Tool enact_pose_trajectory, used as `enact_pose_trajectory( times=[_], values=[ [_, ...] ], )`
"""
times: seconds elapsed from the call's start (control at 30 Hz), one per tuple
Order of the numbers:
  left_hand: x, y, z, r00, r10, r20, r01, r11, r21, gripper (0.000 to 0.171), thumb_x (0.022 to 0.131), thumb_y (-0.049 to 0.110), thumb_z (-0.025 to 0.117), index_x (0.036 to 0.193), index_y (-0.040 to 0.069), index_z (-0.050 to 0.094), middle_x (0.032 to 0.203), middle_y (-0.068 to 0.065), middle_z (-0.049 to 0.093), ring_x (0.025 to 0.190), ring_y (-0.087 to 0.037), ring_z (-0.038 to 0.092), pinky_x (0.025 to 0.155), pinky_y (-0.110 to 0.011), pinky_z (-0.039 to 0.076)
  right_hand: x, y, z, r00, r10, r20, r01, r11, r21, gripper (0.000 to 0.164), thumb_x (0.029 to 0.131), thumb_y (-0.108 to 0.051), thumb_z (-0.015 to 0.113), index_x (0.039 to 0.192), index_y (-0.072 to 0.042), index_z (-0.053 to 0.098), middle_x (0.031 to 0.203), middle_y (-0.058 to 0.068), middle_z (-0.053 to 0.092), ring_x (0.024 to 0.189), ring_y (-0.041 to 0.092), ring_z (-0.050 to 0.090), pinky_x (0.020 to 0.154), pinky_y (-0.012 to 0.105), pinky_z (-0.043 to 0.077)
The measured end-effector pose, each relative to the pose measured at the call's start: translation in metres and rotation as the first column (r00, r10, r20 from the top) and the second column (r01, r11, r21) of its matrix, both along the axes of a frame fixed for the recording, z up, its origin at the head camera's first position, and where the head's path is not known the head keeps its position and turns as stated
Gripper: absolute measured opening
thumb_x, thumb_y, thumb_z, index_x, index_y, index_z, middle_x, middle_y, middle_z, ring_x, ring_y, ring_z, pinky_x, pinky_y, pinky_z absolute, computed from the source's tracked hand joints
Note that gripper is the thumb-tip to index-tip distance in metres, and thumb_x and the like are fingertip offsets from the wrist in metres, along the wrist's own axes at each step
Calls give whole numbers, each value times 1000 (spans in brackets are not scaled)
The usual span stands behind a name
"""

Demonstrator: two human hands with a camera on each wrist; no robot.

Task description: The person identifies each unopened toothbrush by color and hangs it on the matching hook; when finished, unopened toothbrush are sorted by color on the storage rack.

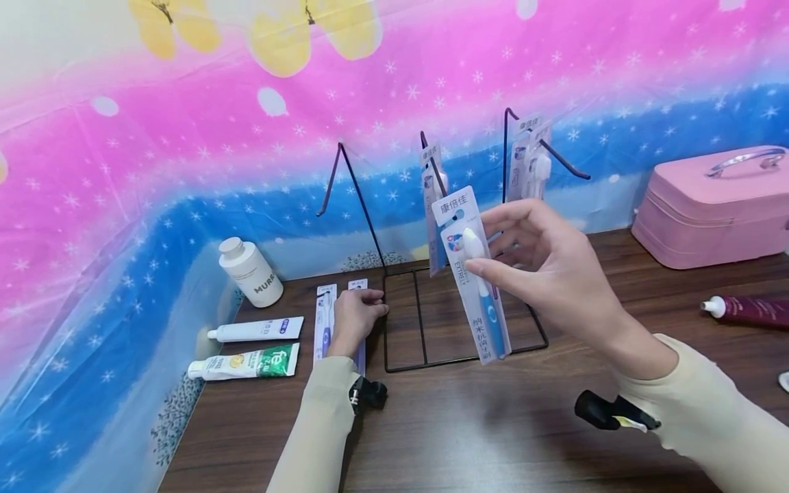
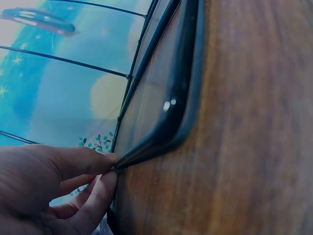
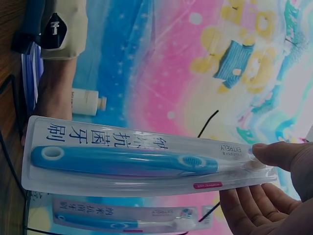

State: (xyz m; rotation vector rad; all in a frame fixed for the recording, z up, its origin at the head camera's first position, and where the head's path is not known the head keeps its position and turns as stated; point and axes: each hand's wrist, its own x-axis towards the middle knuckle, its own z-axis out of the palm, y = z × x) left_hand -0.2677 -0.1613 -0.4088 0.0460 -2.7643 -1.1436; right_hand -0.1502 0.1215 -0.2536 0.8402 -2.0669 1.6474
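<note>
My right hand [image 1: 548, 274] pinches a packaged blue toothbrush [image 1: 489, 311] by the upper end of its card, thumb in front and fingers behind. The card is tilted, its top with the hang hole beside the tip of the middle hook [image 1: 436, 172] of a black wire rack [image 1: 385, 335]. Behind it, another packaged toothbrush [image 1: 431, 205] hangs on that hook. My left hand [image 1: 354, 318] pinches the rack's base wire [image 2: 139, 151] between thumb and fingers. Under and beside the left wrist lie purple packaged toothbrushes [image 1: 323, 322].
More packaged toothbrushes [image 1: 527, 161] hang on the right hook; the left hook [image 1: 329, 181] is bare. A white bottle [image 1: 249, 270] and two toothpaste tubes [image 1: 259, 330] [image 1: 246, 364] are at left. A pink case [image 1: 715, 212] and a dark red tube [image 1: 752, 311] are at right.
</note>
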Motion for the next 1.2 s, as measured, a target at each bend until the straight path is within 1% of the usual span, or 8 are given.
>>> enact_pose_trajectory(
  times=[0.13,0.27,0.4,0.6,0.8,0.9,1.03,1.2],
  values=[
    [-1,-1,0,1000,4,3,-4,1000,-2,24,82,9,77,106,7,76,91,-3,72,85,-17,65,73,-34,52,-4,-3,-5,1000,-16,-1,16,1000,18,42,83,-4,76,119,-8,56,101,2,67,80,21,64,64,31,56],
    [-1,-1,0,1000,-6,-13,5,1000,-3,23,82,8,77,105,6,76,90,-3,72,85,-18,65,73,-34,52,-9,-5,-8,999,-32,-16,32,999,35,42,83,-6,77,119,-10,56,102,-1,67,81,19,64,64,30,55],
    [-1,-1,1,1000,-9,-17,9,1000,1,23,82,8,77,105,6,76,90,-4,72,85,-18,65,74,-34,52,-14,-8,-10,999,-50,6,50,998,50,42,84,-11,77,120,-13,55,104,-4,66,83,16,65,65,32,56],
    [-1,-2,0,1000,-8,-6,7,1000,-9,23,83,9,76,106,7,75,91,-3,72,85,-17,66,74,-34,52,-28,-13,-13,995,-91,29,89,994,63,43,86,-19,76,122,-13,54,104,-3,66,85,15,64,65,34,56],
    [-1,-2,0,1000,-4,-6,4,1000,-2,24,82,8,76,106,7,75,91,-3,72,85,-18,66,75,-34,52,-44,-17,-14,992,-127,-2,127,990,63,44,86,-21,75,123,-11,53,104,-2,67,89,13,61,72,32,53],
    [-1,-1,1,1000,-9,-4,9,1000,-3,24,83,8,76,106,7,75,91,-3,72,85,-18,66,75,-34,52,-49,-19,-15,990,-138,5,138,989,52,46,86,-21,76,124,-10,52,107,-1,67,91,12,61,76,33,52],
    [-1,-1,1,1000,-12,-8,12,1000,-3,24,83,9,76,106,7,75,91,-4,72,85,-18,66,74,-34,52,-53,-22,-13,987,-157,32,155,986,53,48,87,-22,75,127,-10,51,112,-1,66,94,12,60,79,33,51],
    [-1,-2,0,1000,-15,-11,15,1000,-6,24,82,8,76,106,7,75,91,-3,72,85,-17,66,73,-33,52,-50,-27,-4,981,-187,59,183,981,69,47,89,-20,72,128,-8,50,115,3,65,96,15,60,79,34,51]
  ],
)
